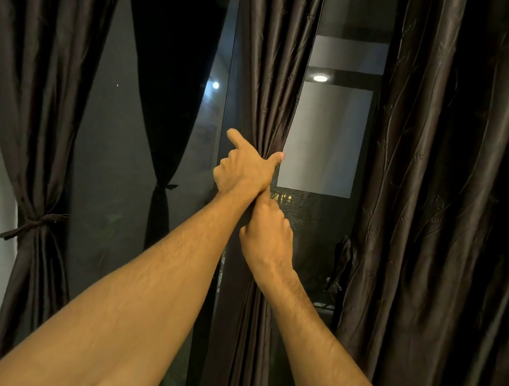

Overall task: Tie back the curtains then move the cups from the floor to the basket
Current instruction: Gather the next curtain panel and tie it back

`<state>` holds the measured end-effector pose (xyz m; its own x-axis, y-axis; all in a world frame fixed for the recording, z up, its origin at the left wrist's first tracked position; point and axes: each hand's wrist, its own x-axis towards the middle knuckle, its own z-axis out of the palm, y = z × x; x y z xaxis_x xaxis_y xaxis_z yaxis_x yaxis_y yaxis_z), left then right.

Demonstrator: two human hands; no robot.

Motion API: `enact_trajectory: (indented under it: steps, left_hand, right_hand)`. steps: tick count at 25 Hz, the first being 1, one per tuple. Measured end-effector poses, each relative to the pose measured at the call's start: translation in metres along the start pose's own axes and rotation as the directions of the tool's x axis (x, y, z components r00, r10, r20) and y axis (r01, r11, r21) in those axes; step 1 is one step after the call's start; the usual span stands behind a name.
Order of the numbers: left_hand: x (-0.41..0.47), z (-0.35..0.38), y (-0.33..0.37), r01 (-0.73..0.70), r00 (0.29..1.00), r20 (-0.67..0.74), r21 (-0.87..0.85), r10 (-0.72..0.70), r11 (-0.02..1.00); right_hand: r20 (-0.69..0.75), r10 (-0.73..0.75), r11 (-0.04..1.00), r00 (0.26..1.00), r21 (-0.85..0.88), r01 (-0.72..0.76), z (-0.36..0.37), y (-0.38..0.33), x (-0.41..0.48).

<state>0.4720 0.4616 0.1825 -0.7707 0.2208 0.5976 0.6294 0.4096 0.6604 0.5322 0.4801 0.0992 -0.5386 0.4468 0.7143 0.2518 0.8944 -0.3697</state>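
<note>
Forearms (134,306) reach in — left hand (245,167) clamps fingers (234,138) and thumb round the gathered dark brown satin curtain (269,81) at mid-window; right hand (268,236) curls just below, hold unclear. Likely soft, slippery cloth — grip the bunched waist.

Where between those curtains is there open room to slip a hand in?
Two gaps: a wide one between the tied left curtain and the middle curtain, and a narrower one between the middle curtain and the loose right curtain. It is crowded at the middle curtain's waist, where the left hand and right hand both grip the bunched cloth.
</note>
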Motion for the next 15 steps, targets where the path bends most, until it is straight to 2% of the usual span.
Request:
enact_trajectory:
  steps: [4, 6, 8, 10, 13, 15]
  left_hand:
    - [0.017, -0.002, -0.007, 0.094, 0.969, 0.241, -0.157, -0.055, 0.983]
    - [0.020, -0.005, -0.009, 0.162, 0.932, 0.360, -0.309, -0.043, 0.937]
    - [0.020, -0.010, -0.010, 0.212, 0.885, 0.465, -0.387, -0.009, 0.897]
    - [0.018, -0.014, -0.009, 0.204, 0.862, 0.506, -0.412, 0.037, 0.888]
    - [0.008, -0.019, -0.002, 0.213, 0.877, 0.476, -0.499, 0.061, 0.840]
    - [0.005, -0.021, -0.001, 0.215, 0.886, 0.457, -0.546, 0.073, 0.810]
  right_hand:
    - [-0.005, -0.011, 0.991, 1.000, 0.135, 0.012, 0.001, 0.005, 0.001]
    - [-0.007, -0.006, 0.980, 1.000, 0.200, 0.008, 0.002, 0.009, 0.002]
    - [-0.040, -0.006, 0.964, 0.999, 0.266, 0.017, 0.006, 0.013, 0.002]
    - [-0.060, -0.001, 0.929, 0.998, 0.368, 0.023, 0.005, 0.017, 0.001]
    - [-0.002, 0.030, 0.843, 1.000, 0.538, -0.024, -0.006, 0.023, 0.002]
    - [-0.032, 0.070, 0.797, 0.997, 0.603, -0.037, -0.013, 0.030, 0.005]
